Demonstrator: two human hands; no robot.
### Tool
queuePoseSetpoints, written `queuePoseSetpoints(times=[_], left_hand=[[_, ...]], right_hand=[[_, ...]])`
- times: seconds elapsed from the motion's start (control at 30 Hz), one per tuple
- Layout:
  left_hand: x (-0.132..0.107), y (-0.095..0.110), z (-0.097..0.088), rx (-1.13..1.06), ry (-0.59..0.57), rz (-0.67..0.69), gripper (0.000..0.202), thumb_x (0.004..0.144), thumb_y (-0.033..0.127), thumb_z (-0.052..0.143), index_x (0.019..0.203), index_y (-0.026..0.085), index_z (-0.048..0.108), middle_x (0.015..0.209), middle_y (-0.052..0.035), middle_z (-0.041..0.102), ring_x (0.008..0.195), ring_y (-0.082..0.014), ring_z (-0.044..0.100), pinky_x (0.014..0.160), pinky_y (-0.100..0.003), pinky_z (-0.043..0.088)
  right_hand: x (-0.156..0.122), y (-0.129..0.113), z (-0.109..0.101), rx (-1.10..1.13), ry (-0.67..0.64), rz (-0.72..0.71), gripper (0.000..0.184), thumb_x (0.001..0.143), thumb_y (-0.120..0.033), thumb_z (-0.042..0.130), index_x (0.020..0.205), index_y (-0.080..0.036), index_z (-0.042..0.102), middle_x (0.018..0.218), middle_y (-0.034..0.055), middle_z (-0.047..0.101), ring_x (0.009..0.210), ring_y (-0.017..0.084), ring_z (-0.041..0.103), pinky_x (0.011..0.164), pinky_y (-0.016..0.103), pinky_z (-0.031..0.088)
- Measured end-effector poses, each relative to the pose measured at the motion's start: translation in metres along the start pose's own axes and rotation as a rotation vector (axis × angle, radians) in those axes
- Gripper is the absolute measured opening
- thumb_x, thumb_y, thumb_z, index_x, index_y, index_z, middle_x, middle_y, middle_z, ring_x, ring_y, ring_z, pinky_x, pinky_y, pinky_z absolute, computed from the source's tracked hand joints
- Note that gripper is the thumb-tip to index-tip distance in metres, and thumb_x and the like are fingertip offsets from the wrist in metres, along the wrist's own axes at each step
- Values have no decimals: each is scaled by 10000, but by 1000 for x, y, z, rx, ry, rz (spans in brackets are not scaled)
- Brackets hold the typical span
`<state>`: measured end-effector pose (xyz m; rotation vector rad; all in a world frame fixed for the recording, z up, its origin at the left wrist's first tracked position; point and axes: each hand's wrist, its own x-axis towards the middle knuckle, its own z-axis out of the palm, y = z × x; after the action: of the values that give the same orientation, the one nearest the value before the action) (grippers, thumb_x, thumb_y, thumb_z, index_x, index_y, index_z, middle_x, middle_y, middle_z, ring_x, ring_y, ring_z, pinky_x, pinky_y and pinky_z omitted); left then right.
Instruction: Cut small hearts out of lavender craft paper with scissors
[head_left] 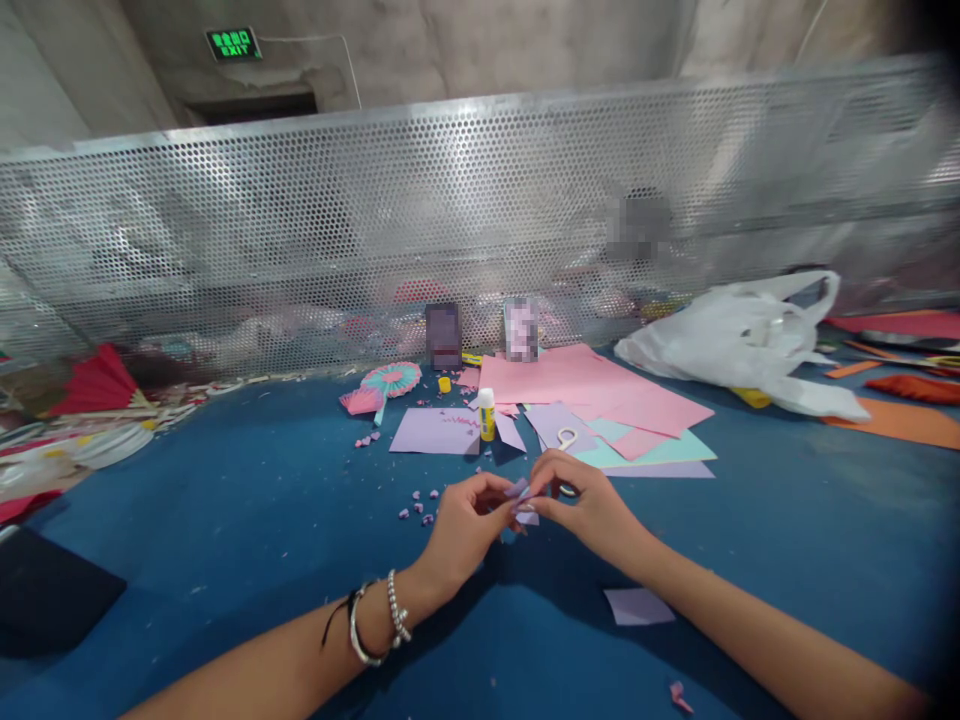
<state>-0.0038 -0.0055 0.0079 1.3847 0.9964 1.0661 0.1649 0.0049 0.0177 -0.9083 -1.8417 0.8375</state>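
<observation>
Above the blue table, my left hand (469, 515) and my right hand (581, 500) meet with fingertips pinched on a small piece of purple paper (517, 489). The piece looks folded, though the fingers cover part of it. Just behind my right hand lies a pair of scissors with a white handle (568, 437), partly hidden by the hand. A glue stick (487, 415) stands upright beyond my hands on a lilac sheet (427, 432). Several tiny folded purple pieces (418, 507) are scattered left of my left hand. A lilac rectangle (639, 606) lies beneath my right forearm.
Pink sheets (555, 378) overlap mint and lilac paper at the back. A pleated paper fan (391, 379) and a yellow cap (444, 384) lie left of them. A white plastic bag (735, 335) sits at right. A perforated metal screen (300, 230) stands behind the table.
</observation>
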Motion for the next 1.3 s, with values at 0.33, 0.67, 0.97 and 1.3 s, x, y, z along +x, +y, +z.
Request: queuePoseSetpoints(times=[0.33,0.67,0.97,1.3], left_hand=[[-6,4,1,98,-48,52,259,797,354,573,923,129,600,700,-49,654,635,-139,609,512,-192,406],[-8,3,1,136,-67,72,280,837,390,509,955,152,597,746,-49,661,683,-150,618,533,-197,428],[-7,0,1,298,-34,111,336,878,437,414,844,148,581,668,-22,631,527,-104,518,515,-208,403],[-15,6,2,669,-126,272,293,915,281,359,672,158,467,634,12,519,596,-108,450,573,-220,329]], right_hand=[[1,1,2,52,47,173,168,712,-272,655,680,-185,514,653,-32,539,594,113,483,573,246,382],[2,3,0,43,69,167,158,699,-255,653,695,-188,510,673,-29,547,606,109,484,571,247,367],[3,7,-1,103,31,197,170,697,-255,657,741,-190,506,637,-38,517,577,104,455,557,248,368],[3,10,-3,194,-84,201,248,704,-316,670,788,-190,473,632,-50,493,572,100,471,567,239,367]])
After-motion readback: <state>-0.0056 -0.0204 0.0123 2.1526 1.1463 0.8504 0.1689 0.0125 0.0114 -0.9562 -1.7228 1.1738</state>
